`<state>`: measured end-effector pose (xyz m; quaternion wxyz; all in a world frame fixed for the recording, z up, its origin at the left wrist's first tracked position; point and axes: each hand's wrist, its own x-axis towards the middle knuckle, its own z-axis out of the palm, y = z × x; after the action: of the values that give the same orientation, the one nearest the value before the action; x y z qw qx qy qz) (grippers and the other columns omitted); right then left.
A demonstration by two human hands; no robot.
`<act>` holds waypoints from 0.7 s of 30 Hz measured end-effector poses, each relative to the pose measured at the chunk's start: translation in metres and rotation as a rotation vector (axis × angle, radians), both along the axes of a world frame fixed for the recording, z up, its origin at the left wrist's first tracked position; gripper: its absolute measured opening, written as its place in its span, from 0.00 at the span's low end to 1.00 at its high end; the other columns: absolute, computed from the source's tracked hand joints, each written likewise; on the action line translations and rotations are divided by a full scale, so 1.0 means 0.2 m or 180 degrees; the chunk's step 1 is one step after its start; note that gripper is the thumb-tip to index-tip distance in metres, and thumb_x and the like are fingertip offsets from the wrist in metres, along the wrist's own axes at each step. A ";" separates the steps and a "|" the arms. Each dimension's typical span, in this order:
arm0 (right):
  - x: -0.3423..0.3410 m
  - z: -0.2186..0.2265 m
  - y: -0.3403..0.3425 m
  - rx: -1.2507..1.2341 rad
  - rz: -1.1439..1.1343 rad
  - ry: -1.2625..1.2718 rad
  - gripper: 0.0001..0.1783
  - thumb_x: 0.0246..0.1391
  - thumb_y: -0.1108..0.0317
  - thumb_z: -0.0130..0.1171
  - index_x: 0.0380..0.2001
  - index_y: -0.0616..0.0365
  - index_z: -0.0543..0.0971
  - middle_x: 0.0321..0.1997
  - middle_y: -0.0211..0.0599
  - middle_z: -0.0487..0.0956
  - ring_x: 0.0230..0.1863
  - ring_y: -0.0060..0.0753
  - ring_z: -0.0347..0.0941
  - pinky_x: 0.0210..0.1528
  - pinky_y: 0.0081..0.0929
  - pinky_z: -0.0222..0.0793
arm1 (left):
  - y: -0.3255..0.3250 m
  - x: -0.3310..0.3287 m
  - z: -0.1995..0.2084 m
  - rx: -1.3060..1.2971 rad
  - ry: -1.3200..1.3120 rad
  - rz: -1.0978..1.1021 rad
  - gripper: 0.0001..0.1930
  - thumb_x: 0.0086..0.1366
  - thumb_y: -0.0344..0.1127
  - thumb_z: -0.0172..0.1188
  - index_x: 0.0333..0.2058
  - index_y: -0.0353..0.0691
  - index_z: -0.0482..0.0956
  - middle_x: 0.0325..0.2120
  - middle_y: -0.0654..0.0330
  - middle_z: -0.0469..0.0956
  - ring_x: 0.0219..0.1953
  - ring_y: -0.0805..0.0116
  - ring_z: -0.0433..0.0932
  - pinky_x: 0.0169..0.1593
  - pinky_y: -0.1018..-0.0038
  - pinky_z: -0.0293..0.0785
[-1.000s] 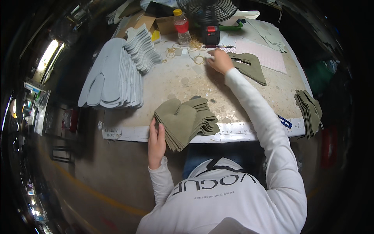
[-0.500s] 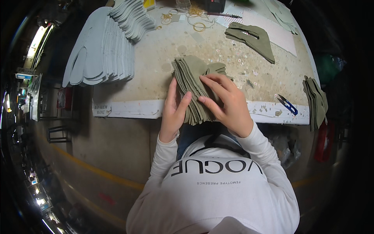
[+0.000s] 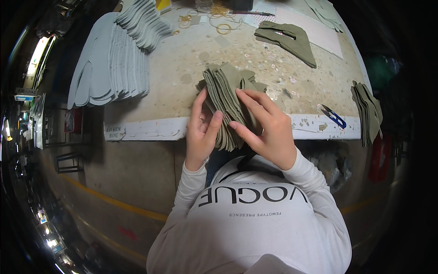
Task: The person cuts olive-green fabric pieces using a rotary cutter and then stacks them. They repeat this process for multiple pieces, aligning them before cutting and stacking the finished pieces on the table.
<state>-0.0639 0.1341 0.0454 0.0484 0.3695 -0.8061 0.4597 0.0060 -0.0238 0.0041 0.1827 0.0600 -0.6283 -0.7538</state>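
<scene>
Between my two hands is a thick bundle of olive-green cut pieces [image 3: 222, 91], standing on edge and fanned at the table's front edge. My left hand [image 3: 201, 137] closes round the bundle's left side, its thumb against the layered edges. On the other side, my right hand [image 3: 273, 130] has its fingertips on the bundle's upper right and its thumb on the lower layers. The bundle's lower end hangs past the table edge. Several loose pieces splay out behind it. The far sides of both palms are hidden.
Grey-blue cut pieces [image 3: 116, 59] stand in a tall pile at the left. Another olive pile [image 3: 292, 39] lies at the back right, and more olive pieces [image 3: 367, 109] overhang the right edge. Blue thread snips [image 3: 335, 118] lie near the front edge; rubber bands [image 3: 223, 29] lie at the back.
The bundle's layers have spread apart more at the upper left and right. My right thumb has slid slightly down. The table's things appear shifted a little up and left in view.
</scene>
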 end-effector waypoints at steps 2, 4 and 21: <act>0.00 0.00 0.02 -0.0043 0.0017 -0.0054 0.31 0.46 0.67 0.69 0.56 0.57 0.75 0.51 0.44 0.77 0.43 0.44 0.79 0.43 0.30 0.74 | 0.01 0.00 0.00 -0.0063 0.0000 0.0013 0.31 0.67 0.26 0.55 0.66 0.32 0.54 0.59 0.52 0.67 0.56 0.67 0.70 0.58 0.71 0.69; 0.00 0.00 0.03 -0.0069 0.0031 -0.0102 0.29 0.48 0.72 0.64 0.56 0.56 0.75 0.50 0.45 0.78 0.42 0.45 0.79 0.43 0.29 0.74 | 0.01 0.00 0.00 -0.0251 0.0041 0.0027 0.32 0.66 0.27 0.57 0.65 0.32 0.54 0.57 0.52 0.68 0.55 0.67 0.71 0.57 0.71 0.69; -0.15 -0.08 0.09 -0.1492 0.0494 -0.2608 0.26 0.58 0.77 0.50 0.61 0.66 0.68 0.58 0.40 0.74 0.59 0.26 0.68 0.62 0.24 0.60 | 0.01 0.00 -0.05 -0.0606 -0.0160 0.0358 0.35 0.60 0.26 0.61 0.63 0.32 0.54 0.55 0.51 0.67 0.56 0.65 0.68 0.60 0.70 0.64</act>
<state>-0.0944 0.1515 0.0287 -0.2258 0.1962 -0.6034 0.7392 0.0055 -0.0226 -0.0051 0.2138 0.0965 -0.6971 -0.6775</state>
